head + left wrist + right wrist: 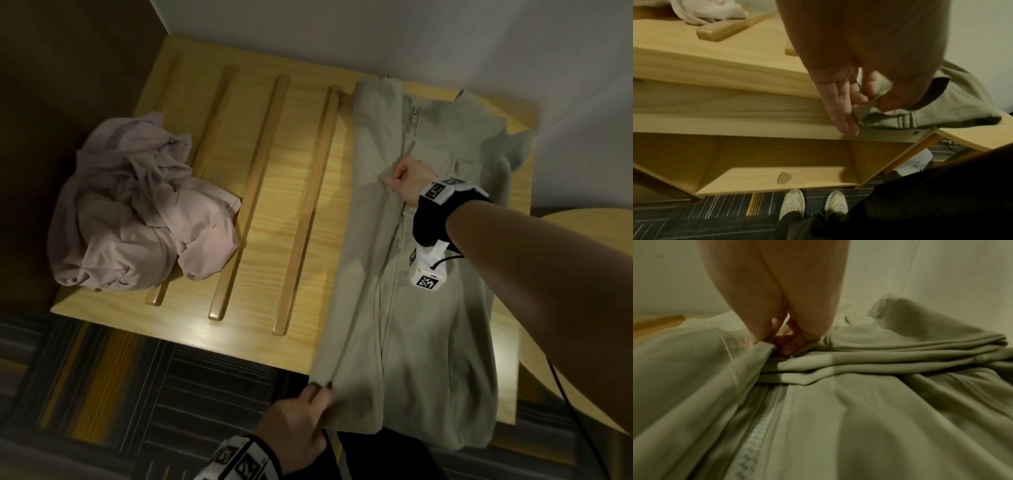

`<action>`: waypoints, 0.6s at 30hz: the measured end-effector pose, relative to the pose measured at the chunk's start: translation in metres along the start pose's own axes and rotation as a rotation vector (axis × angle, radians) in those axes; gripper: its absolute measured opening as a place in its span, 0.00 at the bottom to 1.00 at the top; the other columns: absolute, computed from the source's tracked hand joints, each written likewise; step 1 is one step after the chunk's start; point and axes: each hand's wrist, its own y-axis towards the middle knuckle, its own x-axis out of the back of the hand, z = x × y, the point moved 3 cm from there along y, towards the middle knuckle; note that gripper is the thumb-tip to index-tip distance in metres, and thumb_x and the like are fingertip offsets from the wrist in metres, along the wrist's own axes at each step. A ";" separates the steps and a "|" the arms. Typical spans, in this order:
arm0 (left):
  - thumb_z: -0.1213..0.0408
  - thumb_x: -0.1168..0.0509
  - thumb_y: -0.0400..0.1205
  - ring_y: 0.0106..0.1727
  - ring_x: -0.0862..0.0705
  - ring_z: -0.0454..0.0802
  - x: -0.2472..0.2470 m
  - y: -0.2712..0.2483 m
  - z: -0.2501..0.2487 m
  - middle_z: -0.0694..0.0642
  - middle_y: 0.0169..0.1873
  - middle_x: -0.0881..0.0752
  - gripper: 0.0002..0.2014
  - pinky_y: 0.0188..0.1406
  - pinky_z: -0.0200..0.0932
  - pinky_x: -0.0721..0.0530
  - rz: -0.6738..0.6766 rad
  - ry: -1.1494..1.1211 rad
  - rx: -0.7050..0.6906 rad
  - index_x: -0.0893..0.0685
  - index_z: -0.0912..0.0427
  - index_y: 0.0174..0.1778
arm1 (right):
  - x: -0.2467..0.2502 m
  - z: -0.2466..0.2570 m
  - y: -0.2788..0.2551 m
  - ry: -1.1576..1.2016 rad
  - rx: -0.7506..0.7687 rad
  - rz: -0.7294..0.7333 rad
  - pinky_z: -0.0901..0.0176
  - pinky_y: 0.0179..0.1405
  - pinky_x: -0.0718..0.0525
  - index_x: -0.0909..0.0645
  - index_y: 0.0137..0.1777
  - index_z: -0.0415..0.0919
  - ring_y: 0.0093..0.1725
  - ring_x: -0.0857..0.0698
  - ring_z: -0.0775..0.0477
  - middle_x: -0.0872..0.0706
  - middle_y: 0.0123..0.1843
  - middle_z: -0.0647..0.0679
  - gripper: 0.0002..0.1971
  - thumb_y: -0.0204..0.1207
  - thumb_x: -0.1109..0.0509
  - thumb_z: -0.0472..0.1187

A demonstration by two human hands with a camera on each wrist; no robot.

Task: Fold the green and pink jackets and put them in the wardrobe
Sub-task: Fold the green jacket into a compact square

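Note:
The green jacket (421, 308) lies front up along the right side of the wooden bench (274, 192), its zipper (754, 431) running down the middle and its hem hanging over the near edge. My left hand (308, 411) pinches the jacket's lower left hem corner (871, 112) at the bench's front edge. My right hand (407, 183) pinches a fold of the green jacket (859, 410) at chest height beside the zipper. The pink jacket (137, 212) sits crumpled in a heap on the bench's left end.
Several raised wooden slats (246, 198) run across the bench between the two jackets. White walls stand behind and to the right. A round wooden table edge (582, 240) shows at the right. Striped carpet (102, 394) and my pale shoes (813, 203) lie below.

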 end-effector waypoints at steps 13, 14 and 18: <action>0.48 0.53 0.85 0.44 0.14 0.53 0.072 0.029 -0.023 0.52 0.47 0.15 0.16 0.38 0.41 0.23 -0.253 0.089 -0.017 0.35 0.48 0.66 | 0.008 -0.005 -0.001 0.136 -0.024 0.059 0.59 0.42 0.25 0.28 0.31 0.51 0.39 0.24 0.47 0.26 0.31 0.52 0.14 0.75 0.29 0.47; 0.49 0.54 0.85 0.43 0.14 0.53 0.083 0.033 -0.023 0.52 0.46 0.14 0.16 0.35 0.39 0.26 -0.290 0.114 -0.027 0.35 0.49 0.66 | 0.008 -0.005 -0.002 0.164 -0.027 0.069 0.59 0.42 0.25 0.28 0.30 0.51 0.38 0.24 0.47 0.26 0.29 0.53 0.14 0.75 0.29 0.45; 0.51 0.51 0.85 0.43 0.14 0.54 0.139 0.054 -0.028 0.52 0.47 0.14 0.18 0.35 0.40 0.25 -0.398 0.152 -0.047 0.36 0.49 0.70 | 0.010 -0.003 -0.005 0.227 0.014 0.085 0.60 0.39 0.26 0.30 0.31 0.49 0.37 0.25 0.46 0.28 0.29 0.51 0.15 0.76 0.30 0.38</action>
